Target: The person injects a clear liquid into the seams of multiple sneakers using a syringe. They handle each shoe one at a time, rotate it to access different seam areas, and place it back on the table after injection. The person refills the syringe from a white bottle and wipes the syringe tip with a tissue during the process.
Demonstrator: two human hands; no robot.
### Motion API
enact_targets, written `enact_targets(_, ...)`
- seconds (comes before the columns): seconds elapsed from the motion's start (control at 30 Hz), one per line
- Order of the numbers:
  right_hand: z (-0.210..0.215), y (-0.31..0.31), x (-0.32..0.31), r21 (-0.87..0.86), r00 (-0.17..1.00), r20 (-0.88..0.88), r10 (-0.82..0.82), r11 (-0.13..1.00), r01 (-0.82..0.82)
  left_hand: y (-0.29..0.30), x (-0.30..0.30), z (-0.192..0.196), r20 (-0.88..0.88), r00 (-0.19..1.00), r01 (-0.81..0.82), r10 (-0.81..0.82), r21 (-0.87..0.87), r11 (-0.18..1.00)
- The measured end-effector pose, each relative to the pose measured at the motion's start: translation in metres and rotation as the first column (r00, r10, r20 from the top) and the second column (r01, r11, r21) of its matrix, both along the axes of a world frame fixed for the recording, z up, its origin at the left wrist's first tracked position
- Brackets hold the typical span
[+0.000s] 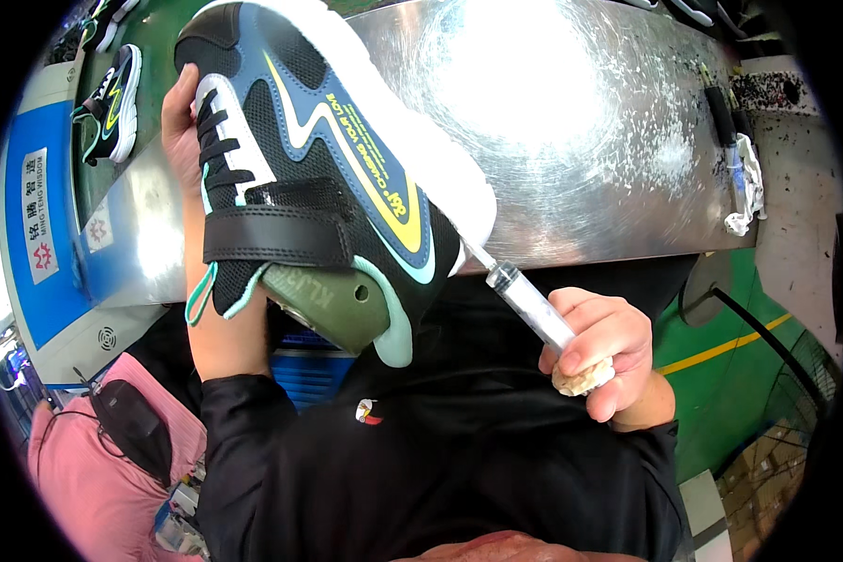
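Observation:
A black and navy sneaker [332, 140] with a white sole, a yellow stripe and a black strap is held up tilted, its toe toward the far left. My left hand [182, 122] grips it from the lace side, with the fingers partly hidden behind it. Inside the shoe's opening sits a dark green shoe last [332, 302]. My right hand [604, 342] is closed around a clear syringe [534, 307]. The syringe's narrow tip meets the sole's edge near the heel; whether it touches is hard to tell. A cream-coloured crusted lump [583, 377] covers the syringe's rear end.
Beneath the shoe is a scratched, shiny metal table [553, 187] with dark and white specks. At its right end lie a black-handled tool [720, 114] and a crumpled white piece [746, 192]. Another sneaker [114, 108] stands on a green surface at left, beside a blue panel [61, 187].

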State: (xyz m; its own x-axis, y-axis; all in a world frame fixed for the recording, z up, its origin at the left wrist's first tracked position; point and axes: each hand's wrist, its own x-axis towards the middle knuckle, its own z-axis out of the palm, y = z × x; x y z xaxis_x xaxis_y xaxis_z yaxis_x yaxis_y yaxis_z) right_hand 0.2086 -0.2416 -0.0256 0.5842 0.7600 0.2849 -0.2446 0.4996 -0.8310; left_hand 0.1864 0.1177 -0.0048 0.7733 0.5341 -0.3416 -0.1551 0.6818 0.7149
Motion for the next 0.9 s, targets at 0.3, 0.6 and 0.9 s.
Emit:
enact_targets(0.3, -0.005, 0.008, 0.004, -0.036, 0.986, 0.162, -0.035, 0.998, 0.042, 0.033, -0.068, -0.007, -0.202, 0.973, 0.144, -0.114, 0.140, 0.980)
enact_targets(0.6, 0.001, 0.031, 0.002, -0.143, 0.943, 0.318, -0.096, 0.979, 0.148, 0.019, -0.159, 0.000, -0.368, 0.930, 0.161, -0.019, 0.361, 0.919)
enact_targets(0.9, 0.000, 0.037, -0.005, -0.163, 0.930, 0.362, -0.062, 0.978, 0.129, -0.019, -0.200, 0.008, -0.329, 0.939, 0.180, -0.100, 0.222, 0.958)
